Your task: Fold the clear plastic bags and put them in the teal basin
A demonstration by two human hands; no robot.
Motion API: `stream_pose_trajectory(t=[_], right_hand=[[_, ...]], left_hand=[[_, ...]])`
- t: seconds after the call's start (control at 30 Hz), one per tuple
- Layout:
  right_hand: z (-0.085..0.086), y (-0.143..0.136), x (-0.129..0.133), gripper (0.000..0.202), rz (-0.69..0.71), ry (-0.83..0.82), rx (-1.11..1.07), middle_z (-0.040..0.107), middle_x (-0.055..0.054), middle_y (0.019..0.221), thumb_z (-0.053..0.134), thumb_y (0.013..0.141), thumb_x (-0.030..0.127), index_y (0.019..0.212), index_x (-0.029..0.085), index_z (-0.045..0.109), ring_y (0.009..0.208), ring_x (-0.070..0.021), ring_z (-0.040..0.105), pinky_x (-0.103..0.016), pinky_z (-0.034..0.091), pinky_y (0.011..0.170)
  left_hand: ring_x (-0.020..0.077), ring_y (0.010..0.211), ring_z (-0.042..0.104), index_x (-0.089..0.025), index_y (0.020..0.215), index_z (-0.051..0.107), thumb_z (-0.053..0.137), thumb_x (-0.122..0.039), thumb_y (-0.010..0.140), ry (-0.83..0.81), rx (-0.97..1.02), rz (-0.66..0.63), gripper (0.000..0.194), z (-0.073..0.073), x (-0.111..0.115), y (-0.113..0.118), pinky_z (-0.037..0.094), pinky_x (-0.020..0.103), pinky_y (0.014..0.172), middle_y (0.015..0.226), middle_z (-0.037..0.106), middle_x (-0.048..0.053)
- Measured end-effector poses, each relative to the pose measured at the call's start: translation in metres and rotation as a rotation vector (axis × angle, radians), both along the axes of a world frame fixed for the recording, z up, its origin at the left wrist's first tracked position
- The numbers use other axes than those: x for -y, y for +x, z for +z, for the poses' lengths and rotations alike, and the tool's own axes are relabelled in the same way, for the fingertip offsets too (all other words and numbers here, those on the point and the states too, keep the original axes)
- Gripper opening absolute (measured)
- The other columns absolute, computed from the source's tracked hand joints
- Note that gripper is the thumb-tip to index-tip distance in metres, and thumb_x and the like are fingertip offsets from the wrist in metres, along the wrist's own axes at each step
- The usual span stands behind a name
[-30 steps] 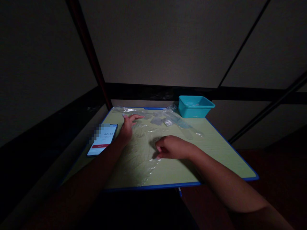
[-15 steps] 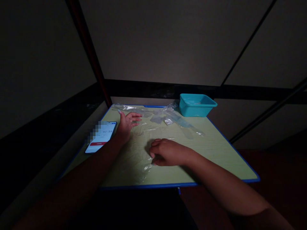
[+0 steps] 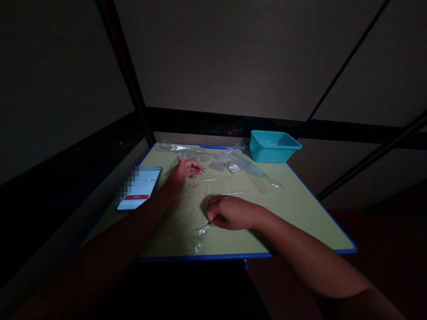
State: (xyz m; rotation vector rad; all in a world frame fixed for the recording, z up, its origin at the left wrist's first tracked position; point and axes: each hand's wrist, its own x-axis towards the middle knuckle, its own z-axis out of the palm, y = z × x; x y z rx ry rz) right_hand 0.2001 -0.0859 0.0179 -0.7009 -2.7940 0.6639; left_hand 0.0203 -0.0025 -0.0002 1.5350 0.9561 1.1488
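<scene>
A clear plastic bag, thin and wrinkled, lies flat over the near middle of the table. My right hand pinches its right edge, where the film bunches up by the thumb and fingertips. Over the bag's far left part is my left hand, palm turned inward, fingers apart and thumb up. Nothing shows in that hand. Further back, several crumpled clear plastic bags lie in a loose heap across the table.
The small yellowish table has a blue rim. A turquoise plastic basket stands at its far right corner with something clear inside. A lit phone lies along the left edge. Dark panelled walls rise behind and to the left.
My right fingers have closed on the edge of the plastic bag, gathering it slightly. My left hand has moved a little to the right, its fingers still apart.
</scene>
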Motion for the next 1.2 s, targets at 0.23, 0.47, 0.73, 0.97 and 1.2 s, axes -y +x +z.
stream_pose_trajectory(t=[0.23, 0.47, 0.73, 0.97, 1.2], right_hand=[[0.005, 0.004, 0.000, 0.011, -0.010, -0.087, -0.043, 0.059, -0.005, 0.079, 0.053, 0.078, 0.005, 0.080, 0.012, 0.061, 0.075, -0.0125, 0.052, -0.023, 0.041, 0.071], [0.015, 0.011, 0.002, 0.011, -0.050, -0.218, 0.094, 0.055, 0.000, 0.076, 0.062, 0.075, 0.011, 0.085, 0.013, 0.062, 0.064, -0.0086, 0.047, -0.019, 0.035, 0.059], [-0.003, 0.011, -0.012, 0.037, -0.191, -0.020, 0.046, 0.053, -0.003, 0.079, 0.075, 0.065, 0.041, 0.080, 0.015, 0.052, 0.075, -0.0146, 0.048, -0.023, 0.034, 0.065], [-0.009, 0.006, -0.013, 0.040, -0.145, 0.027, -0.014, 0.050, -0.001, 0.073, 0.070, 0.068, 0.050, 0.074, 0.017, 0.048, 0.072, -0.0151, 0.045, -0.024, 0.033, 0.064], [-0.020, -0.001, -0.013, 0.042, -0.114, 0.146, 0.046, 0.052, -0.004, 0.074, 0.061, 0.072, 0.057, 0.072, 0.017, 0.048, 0.076, -0.0178, 0.047, -0.028, 0.036, 0.071]], left_hand=[[0.0190, 0.069, 0.060, -0.016, 0.070, 0.062, 0.003, -0.071, 0.081, 0.012, 0.002, -0.035, 0.081, -0.006, -0.006, 0.000, 0.045, 0.030, 0.063, 0.073, 0.066, 0.010], [0.0167, 0.062, 0.056, -0.016, 0.067, 0.062, 0.008, -0.074, 0.080, 0.006, 0.010, -0.021, 0.080, -0.012, -0.011, 0.001, 0.041, 0.028, 0.057, 0.067, 0.063, 0.008], [0.0169, 0.060, 0.055, -0.018, 0.063, 0.062, 0.006, -0.071, 0.082, -0.013, 0.013, -0.005, 0.080, -0.002, -0.004, 0.003, 0.040, 0.028, 0.057, 0.063, 0.063, 0.007], [0.0161, 0.058, 0.055, -0.016, 0.064, 0.063, 0.007, -0.072, 0.082, 0.005, -0.009, -0.043, 0.081, -0.008, -0.005, 0.005, 0.040, 0.028, 0.056, 0.062, 0.063, 0.008], [0.0161, 0.060, 0.055, -0.016, 0.067, 0.065, 0.010, -0.071, 0.082, 0.083, -0.031, -0.046, 0.079, -0.014, -0.008, 0.003, 0.040, 0.027, 0.056, 0.065, 0.064, 0.007]])
